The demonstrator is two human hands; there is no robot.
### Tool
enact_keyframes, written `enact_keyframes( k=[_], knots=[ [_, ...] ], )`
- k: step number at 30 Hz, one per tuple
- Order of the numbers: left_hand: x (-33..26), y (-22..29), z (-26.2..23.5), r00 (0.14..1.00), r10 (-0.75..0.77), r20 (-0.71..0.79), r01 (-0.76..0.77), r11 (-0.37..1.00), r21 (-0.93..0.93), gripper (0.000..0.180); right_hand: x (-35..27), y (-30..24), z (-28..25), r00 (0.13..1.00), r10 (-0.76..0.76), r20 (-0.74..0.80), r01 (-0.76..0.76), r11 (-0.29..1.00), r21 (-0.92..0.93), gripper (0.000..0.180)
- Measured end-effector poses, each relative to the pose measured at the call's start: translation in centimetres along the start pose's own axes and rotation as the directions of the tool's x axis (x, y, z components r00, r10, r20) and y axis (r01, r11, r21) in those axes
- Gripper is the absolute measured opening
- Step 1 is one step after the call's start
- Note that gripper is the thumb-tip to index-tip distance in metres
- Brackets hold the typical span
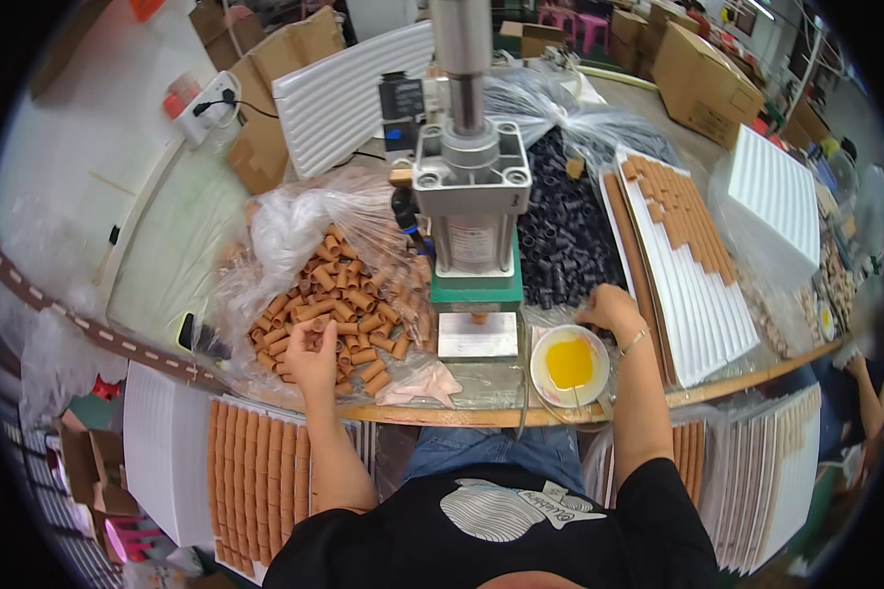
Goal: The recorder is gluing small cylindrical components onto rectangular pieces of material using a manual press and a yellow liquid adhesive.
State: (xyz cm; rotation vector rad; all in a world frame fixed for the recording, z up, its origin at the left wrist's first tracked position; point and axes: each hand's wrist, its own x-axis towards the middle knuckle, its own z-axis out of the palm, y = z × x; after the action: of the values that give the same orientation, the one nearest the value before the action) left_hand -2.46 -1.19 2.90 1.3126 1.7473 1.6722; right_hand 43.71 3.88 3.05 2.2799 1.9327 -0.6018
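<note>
My left hand [312, 355] is over the front of a heap of short brown tubes [349, 280] in a clear plastic bag. Its fingers are closed on one brown tube. My right hand [614, 312] is at the near edge of a pile of black tubular fittings [565, 236], just above a white bowl of yellow liquid [571, 365]. The right fingers are pinched together, and whatever they hold is too small to make out. Between the hands stands a press [471, 206] with a metal cylinder, a green base and a pale metal block [477, 336] in front.
On the right lies a white ridged tray [692, 324] partly filled with rows of brown tubes. More ridged trays [255, 471] stand below the table's front edge. A pink cloth [422, 385] lies near the press. Cardboard boxes [707, 83] are behind. Another person's arm [866, 393] shows far right.
</note>
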Motion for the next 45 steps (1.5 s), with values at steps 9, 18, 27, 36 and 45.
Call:
enact_keyframes(
  k=[9, 18, 27, 36, 45],
  knots=[
    [-2.0, 1.3, 0.1, 0.994, -0.003, 0.106, 0.008, 0.999, -0.042, 0.016, -0.1, -0.1, -1.3, 0.987, -0.139, 0.079, 0.120, 0.971, 0.206, 0.028],
    [-4.7, 5.1, 1.1, 0.829, -0.058, 0.556, 0.337, 0.846, -0.413, 0.031, -5.2, 0.8, -0.9, 0.918, -0.048, -0.395, 0.252, 0.837, 0.486, 0.014],
    [-12.0, 6.0, 10.7, 0.134, -0.019, 0.991, 0.964, -0.228, -0.134, 0.032, -12.4, 0.5, 5.0, 0.631, -0.133, -0.764, 0.568, 0.750, 0.338, 0.007],
    [-14.3, 7.2, 13.2, 0.052, 0.016, 0.999, 0.956, -0.290, -0.045, 0.028, -13.5, -0.8, 6.2, 0.587, -0.384, -0.713, 0.504, 0.863, -0.050, 0.007],
    [-15.6, 7.7, 15.3, 0.116, -0.201, 0.973, 0.981, -0.132, -0.144, 0.020, -15.7, -5.6, 2.7, 0.453, -0.116, -0.884, 0.779, 0.533, 0.330, 0.009]
  ],
)
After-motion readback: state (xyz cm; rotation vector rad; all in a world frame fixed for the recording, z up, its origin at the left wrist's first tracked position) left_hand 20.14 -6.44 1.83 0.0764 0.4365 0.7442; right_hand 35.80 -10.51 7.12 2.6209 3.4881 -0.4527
